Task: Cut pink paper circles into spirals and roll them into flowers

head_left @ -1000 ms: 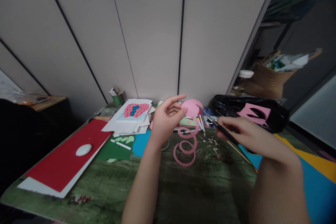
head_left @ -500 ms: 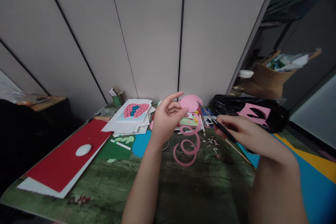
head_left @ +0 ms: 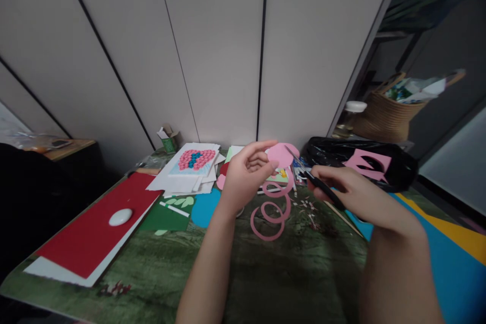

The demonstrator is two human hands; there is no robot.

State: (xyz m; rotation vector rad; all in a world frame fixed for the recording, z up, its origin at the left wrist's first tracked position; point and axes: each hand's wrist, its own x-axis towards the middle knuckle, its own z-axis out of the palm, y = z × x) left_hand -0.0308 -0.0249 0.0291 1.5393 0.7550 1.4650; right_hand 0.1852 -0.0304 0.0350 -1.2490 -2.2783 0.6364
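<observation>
My left hand (head_left: 245, 174) pinches a pink paper disc (head_left: 280, 155) above the green table. From the disc a cut pink spiral strip (head_left: 270, 210) hangs down and curls onto the tabletop. My right hand (head_left: 343, 190) is closed round black-handled scissors (head_left: 317, 182), whose blades point up-left and meet the disc's right edge. Both forearms reach in from the bottom of the view.
A red sheet on white card (head_left: 94, 230) with a white oval object (head_left: 120, 216) lies at the left. White papers with a pink-and-blue heart piece (head_left: 193, 159), markers, blue (head_left: 205, 207) and green paper, a black bag (head_left: 360, 164) and a woven basket (head_left: 387, 116) surround the work.
My left hand has turned the pink disc slightly, fingers curling closer round it. The scissors have crept left along the disc's edge and the hanging spiral has shifted a little.
</observation>
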